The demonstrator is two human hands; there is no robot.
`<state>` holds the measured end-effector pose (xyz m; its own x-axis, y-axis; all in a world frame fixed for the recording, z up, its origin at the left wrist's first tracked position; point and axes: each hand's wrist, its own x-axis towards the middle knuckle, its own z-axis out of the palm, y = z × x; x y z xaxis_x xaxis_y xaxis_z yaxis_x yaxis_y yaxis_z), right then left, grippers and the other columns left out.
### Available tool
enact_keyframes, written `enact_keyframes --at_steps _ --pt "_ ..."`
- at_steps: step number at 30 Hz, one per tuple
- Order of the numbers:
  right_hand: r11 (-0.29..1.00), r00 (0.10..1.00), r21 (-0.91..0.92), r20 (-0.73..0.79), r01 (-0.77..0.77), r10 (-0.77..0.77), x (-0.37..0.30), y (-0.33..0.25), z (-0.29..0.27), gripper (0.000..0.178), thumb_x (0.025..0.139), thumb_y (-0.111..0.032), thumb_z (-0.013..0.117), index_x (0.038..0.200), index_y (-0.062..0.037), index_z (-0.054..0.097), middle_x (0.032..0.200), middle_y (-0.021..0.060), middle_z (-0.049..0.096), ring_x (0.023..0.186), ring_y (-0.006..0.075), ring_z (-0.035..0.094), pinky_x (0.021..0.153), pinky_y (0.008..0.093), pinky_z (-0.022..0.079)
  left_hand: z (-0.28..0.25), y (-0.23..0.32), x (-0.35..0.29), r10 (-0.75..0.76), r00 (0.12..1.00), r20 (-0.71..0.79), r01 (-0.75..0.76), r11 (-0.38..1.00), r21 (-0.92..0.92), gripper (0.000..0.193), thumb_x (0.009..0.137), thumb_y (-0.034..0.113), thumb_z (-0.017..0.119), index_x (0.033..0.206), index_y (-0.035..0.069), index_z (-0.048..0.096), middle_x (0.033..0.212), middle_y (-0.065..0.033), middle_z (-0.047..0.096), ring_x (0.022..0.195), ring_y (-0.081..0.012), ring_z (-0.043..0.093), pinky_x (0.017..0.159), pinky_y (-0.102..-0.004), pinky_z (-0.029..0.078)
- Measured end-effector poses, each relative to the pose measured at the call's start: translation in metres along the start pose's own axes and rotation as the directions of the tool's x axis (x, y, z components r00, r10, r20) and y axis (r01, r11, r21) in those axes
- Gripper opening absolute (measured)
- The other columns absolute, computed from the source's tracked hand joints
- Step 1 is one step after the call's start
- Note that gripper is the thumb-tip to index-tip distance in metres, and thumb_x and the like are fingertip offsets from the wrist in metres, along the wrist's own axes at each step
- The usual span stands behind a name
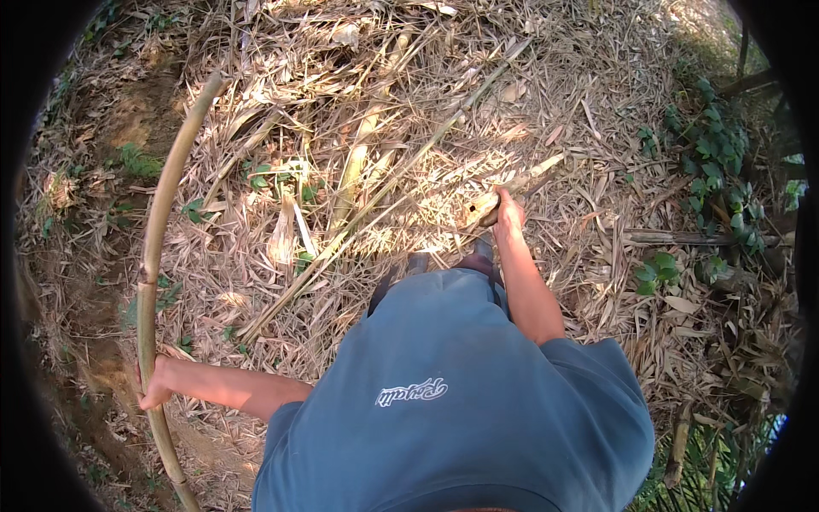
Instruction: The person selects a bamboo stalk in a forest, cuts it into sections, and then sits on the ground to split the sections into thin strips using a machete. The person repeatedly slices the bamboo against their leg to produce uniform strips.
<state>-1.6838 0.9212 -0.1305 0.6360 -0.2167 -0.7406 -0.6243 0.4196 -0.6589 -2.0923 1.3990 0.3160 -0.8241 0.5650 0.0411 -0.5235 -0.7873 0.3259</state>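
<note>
My left hand (155,382) is wrapped round a long, curved bamboo pole (157,224), brownish yellow with a joint near its middle. The pole stands at the left side, running from the lower edge up toward the far left. Ahead of my legs, my right hand (509,215) is closed, its fingers mostly hidden behind the back of the hand. Right beside it lies a yellowish, hollow-looking piece (480,207) with a dark hole. A pale, narrow strip (546,165) points away to the upper right just beyond the hand; whether my hand holds it I cannot tell.
Dry bamboo leaves (597,111) cover the ground. A long thin stalk (401,175) lies diagonally ahead, beside a thicker bamboo length (351,177). Green vines (717,166) grow at the right, near a fallen stick (682,237). Bare brown soil (128,124) slopes along the left.
</note>
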Motion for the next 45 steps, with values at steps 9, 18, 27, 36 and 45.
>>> enact_keyframes --at_steps 9,18,27,36,45 --pt "0.992 0.936 0.03 0.331 0.121 -0.124 -0.086 -0.088 -0.025 0.031 0.087 -0.022 0.072 0.105 0.0019 0.062 0.086 0.0125 0.069 0.068 0.019 0.067 0.063 0.0292 0.055 -0.092 -0.08 -0.138 -0.666 0.713 0.22 0.295 0.57 0.767 0.01 0.088 0.015 0.053 0.082 0.012 0.045 0.07 -0.0033 0.051 0.062 -0.0158 0.054 0.063 -0.0325 0.052" --pt "0.996 0.811 -0.074 0.585 0.056 -0.002 -0.218 -0.175 -0.018 0.041 0.094 -0.027 0.063 0.115 0.0078 0.055 0.09 0.017 0.069 0.068 0.0166 0.067 0.053 0.0244 0.054 -0.18 -0.116 -0.324 -0.867 0.02 0.497 0.382 0.467 0.798 0.014 0.082 0.004 0.063 0.093 0.002 0.054 0.073 -0.0081 0.062 0.062 -0.018 0.062 0.064 -0.0346 0.058" --pt "0.982 0.658 -0.127 0.73 -0.138 0.187 -0.22 -0.187 -0.019 0.038 0.096 -0.024 0.058 0.111 0.0111 0.055 0.086 0.0242 0.066 0.063 0.0244 0.065 0.053 0.0298 0.052 -0.2 -0.119 -0.369 -0.821 -0.212 0.53 -0.127 0.561 0.818 0.023 0.076 0.015 0.073 0.093 0.001 0.066 0.074 -0.0052 0.066 0.068 -0.012 0.063 0.063 -0.0292 0.049" --pt "0.899 0.468 -0.37 0.767 -0.235 0.439 -0.152 -0.197 -0.017 0.044 0.095 -0.023 0.058 0.119 0.0122 0.047 0.083 0.0289 0.063 0.059 0.0265 0.06 0.053 0.0309 0.049 -0.269 -0.073 -0.259 -0.923 0.047 0.381 -0.657 0.259 0.708 0.054 0.069 0.034 0.077 0.11 0.001 0.065 0.088 -0.0202 0.071 0.082 -0.033 0.07 0.076 -0.0413 0.055" --pt "0.657 0.378 -0.667 0.744 0.352 0.552 -0.148 -0.205 0.039 0.04 0.093 -0.028 0.06 0.105 0.0098 0.054 0.078 0.0228 0.066 0.058 0.0239 0.063 0.055 0.0296 0.052 -0.42 0.188 -0.169 -0.727 0.686 0.026 -0.515 -0.459 0.724 0.058 0.067 0.034 0.076 0.116 0.007 0.067 0.093 -0.0194 0.071 0.087 -0.0342 0.069 0.08 -0.0424 0.054"
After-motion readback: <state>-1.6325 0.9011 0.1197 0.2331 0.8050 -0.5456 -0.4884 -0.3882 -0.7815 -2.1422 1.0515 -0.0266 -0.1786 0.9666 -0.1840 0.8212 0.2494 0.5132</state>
